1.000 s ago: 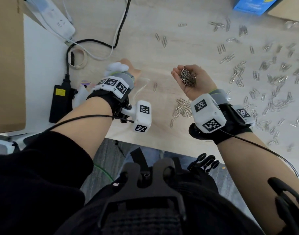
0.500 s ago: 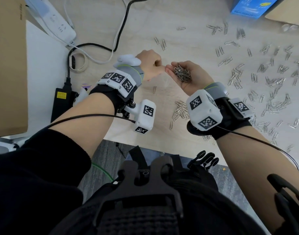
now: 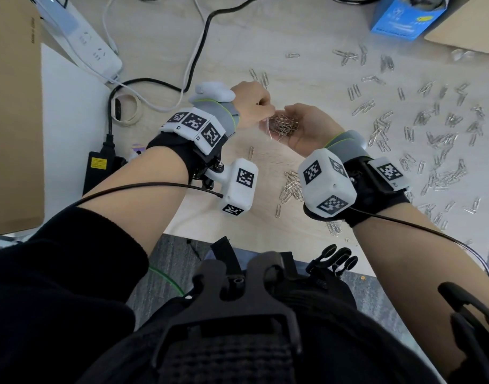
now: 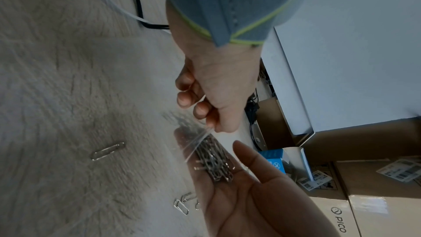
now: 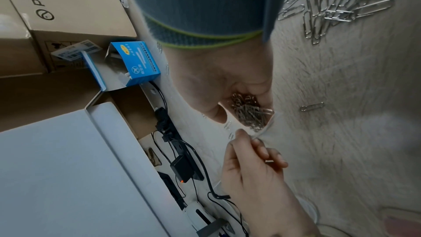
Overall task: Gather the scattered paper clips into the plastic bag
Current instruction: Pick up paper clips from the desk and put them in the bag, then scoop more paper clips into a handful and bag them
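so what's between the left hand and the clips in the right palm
The clear plastic bag, pinched by the left hand, edge over the clips; left wrist view.

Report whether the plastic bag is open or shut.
Apparently open: the left hand pinches the plastic bag at its rim, film partly covering clips in the right hand.

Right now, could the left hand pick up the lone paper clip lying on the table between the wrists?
Probably not: the left hand pinches the plastic bag, though nothing covers the lone clip.
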